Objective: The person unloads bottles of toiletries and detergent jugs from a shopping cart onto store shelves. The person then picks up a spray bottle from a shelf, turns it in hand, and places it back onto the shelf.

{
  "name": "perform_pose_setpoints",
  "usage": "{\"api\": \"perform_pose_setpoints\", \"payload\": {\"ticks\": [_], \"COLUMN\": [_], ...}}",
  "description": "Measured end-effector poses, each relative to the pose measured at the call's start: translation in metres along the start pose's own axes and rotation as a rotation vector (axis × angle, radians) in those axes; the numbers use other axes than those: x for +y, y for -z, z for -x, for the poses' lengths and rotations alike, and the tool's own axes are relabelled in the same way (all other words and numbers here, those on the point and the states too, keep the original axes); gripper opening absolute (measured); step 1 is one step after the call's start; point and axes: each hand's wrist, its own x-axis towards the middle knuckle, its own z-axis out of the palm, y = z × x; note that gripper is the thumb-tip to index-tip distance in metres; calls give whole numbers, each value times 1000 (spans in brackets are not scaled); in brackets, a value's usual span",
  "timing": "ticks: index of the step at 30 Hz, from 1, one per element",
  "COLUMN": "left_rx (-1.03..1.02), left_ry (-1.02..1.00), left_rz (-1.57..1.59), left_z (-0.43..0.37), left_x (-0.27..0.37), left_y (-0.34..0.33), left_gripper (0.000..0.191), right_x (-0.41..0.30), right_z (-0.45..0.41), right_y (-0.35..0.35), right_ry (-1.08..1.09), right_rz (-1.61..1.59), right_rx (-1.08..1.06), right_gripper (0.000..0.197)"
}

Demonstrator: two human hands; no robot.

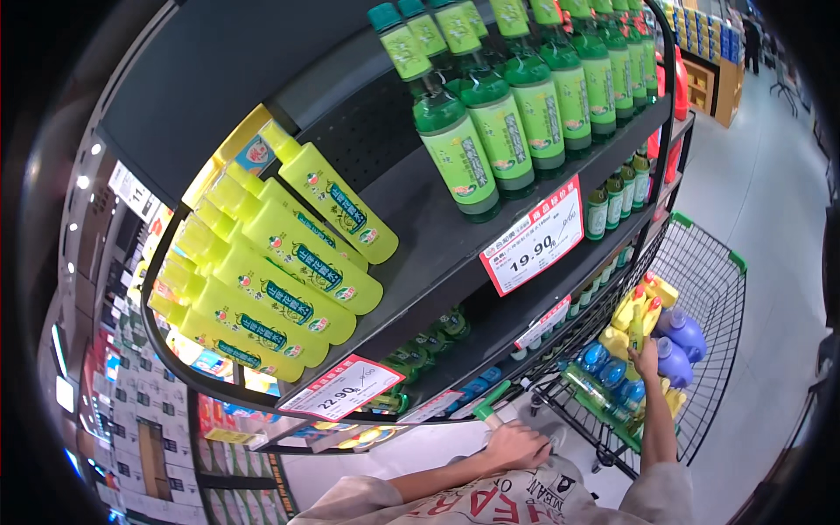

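Observation:
My right hand [645, 357] is over the shopping cart [722, 387], its fingers round a small yellow-green bottle [636, 328]. Beneath and beside it in the cart lie yellow bottles with red caps [661, 289], purple jugs [682, 336], blue-topped containers [594, 357] and green bottles [594, 390]. My left hand [518, 445], close to my body, is closed on a green-ended handle [485, 410] that looks like the cart's. On the shelf before me, yellow-green spray bottles [315, 269] stand at the left and tall green bottles [472, 157] at the right.
A black shelf unit [420, 262] with red-edged price signs [535, 236] fills the middle. Smaller green bottles [615, 200] stand on a lower tier. The aisle floor [771, 216] runs along the right, with a distant person [752, 42]. More stocked shelving [243, 466] is at lower left.

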Motion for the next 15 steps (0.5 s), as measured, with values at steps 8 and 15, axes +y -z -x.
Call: {"api": "perform_pose_setpoints", "payload": {"ticks": [8, 15], "left_rx": [50, -14], "left_ry": [7, 50], "left_rz": [8, 13], "left_z": [7, -2], "left_x": [-8, -6], "left_y": [-5, -1], "left_gripper": [27, 31], "right_x": [-244, -444], "right_z": [37, 69], "right_y": [250, 324], "right_ry": [476, 1144], "right_rz": [-870, -1116], "right_rx": [149, 35], "right_gripper": [40, 47]}}
